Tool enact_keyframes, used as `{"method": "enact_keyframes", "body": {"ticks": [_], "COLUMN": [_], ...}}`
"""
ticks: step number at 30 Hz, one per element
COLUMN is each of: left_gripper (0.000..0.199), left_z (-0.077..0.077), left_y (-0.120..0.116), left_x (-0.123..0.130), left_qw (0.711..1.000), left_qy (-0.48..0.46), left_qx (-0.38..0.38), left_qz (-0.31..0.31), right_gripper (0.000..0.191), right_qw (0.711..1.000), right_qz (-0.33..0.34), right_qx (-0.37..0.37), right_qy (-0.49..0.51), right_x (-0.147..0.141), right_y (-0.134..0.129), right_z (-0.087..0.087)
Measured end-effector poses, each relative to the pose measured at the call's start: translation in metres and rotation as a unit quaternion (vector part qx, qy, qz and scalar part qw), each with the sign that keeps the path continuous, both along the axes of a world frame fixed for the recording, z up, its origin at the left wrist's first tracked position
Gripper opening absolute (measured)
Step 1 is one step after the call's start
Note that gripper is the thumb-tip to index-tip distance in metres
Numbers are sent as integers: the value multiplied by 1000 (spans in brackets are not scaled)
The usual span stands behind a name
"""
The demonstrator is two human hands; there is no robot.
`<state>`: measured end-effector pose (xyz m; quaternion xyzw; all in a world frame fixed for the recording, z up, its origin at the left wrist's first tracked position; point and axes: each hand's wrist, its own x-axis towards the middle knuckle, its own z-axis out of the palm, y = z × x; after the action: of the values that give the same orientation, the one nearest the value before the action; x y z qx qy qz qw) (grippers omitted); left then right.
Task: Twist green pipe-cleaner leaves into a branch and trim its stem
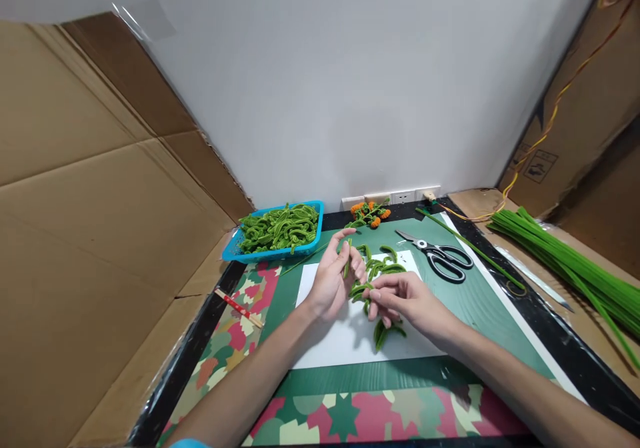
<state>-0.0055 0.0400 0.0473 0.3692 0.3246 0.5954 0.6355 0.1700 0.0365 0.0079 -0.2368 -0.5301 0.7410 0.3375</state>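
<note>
Over the white sheet of paper (pixel 325 345), my left hand (pixel 330 278) is closed with its thumb pressing a short green pipe cleaner piece (pixel 347 260) against the fingers. Beside it, my right hand (pixel 407 298) pinches the end of a curved green pipe cleaner leaf (pixel 361 291) between thumb and fingertips. Whether the two pieces are joined is hidden by the fingers. Several more curved green leaves (pixel 391 268) lie on the paper behind my hands. A small cluster of leaves (pixel 383 336) rests just below my right hand.
A blue basket (pixel 321 225) heaped with green leaves stands at the back left. Orange pipe cleaner flowers (pixel 373 213) lie near the wall. Black-handled scissors (pixel 443 258) lie right of the paper. Long green pipe cleaners (pixel 560 255) are at the right. Red-wrapped chopsticks (pixel 239 307) lie left.
</note>
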Motion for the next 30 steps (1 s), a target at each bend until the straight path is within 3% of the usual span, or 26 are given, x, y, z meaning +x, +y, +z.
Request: {"method": "enact_keyframes", "body": {"ticks": [6,8,10,12,14,16,17,22,30], "left_gripper": [44,38,33,34,38,41,42,44,45], "left_z": [6,8,7,1,-7,-16,-21,-33,-39], "left_y": [11,-3,-28,-57,-82,-95,-97,-80,-52], "left_x": [-11,-9,-3,7,16,23,25,26,34], "left_qw": [985,977,958,917,848,793,789,875,874], "left_qy": [150,199,261,318,403,471,481,355,364], "left_qx": [78,72,47,26,87,194,201,34,47], "left_qz": [45,2,-105,-237,-331,-333,-327,-327,-320], "right_gripper": [48,48,47,46,46,46,46,46,47], "right_qw": [987,978,968,960,956,953,953,959,957], "right_qz": [-149,-200,-248,-279,-294,-302,-303,-282,-281], "right_qx": [36,39,31,17,8,4,4,16,50], "right_qy": [-36,-34,-26,-18,-11,-9,-9,-18,-51], "right_x": [29,37,44,49,52,53,53,53,58], "right_y": [28,36,42,45,47,48,48,49,56], "right_z": [5,5,7,10,11,12,12,11,6]}}
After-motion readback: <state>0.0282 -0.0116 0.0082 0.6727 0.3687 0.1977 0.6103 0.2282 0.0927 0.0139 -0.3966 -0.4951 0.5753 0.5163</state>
